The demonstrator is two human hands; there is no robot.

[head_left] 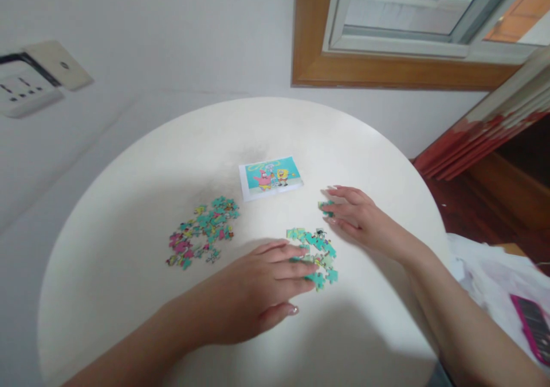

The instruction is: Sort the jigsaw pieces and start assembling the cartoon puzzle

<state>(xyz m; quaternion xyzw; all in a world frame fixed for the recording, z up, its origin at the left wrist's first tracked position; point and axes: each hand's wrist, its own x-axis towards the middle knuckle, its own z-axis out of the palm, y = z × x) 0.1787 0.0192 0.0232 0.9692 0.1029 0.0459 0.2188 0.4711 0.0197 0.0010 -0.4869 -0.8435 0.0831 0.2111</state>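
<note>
My left hand (275, 284) lies flat with fingers stretched over a small group of jigsaw pieces (329, 248), mostly turquoise, covering part of it. Farther right, my right hand (354, 212) has its fingers spread, with fingertips on a turquoise and yellow-green jigsaw piece (325, 206) that is partly hidden. A larger pile of loose jigsaw pieces (206, 226) in turquoise, pink and yellow lies to the left. Behind both groups rests a picture card (272, 178) showing a pink starfish and a yellow sponge cartoon figure.
Everything lies on a round white table (129, 198) against the wall. A wall socket (28, 86) is at the left and a wood-framed window (399, 69) behind. At the right are a red and white curtain (464, 140), white plastic bags (481, 272) and a pink-edged dark object (533, 327).
</note>
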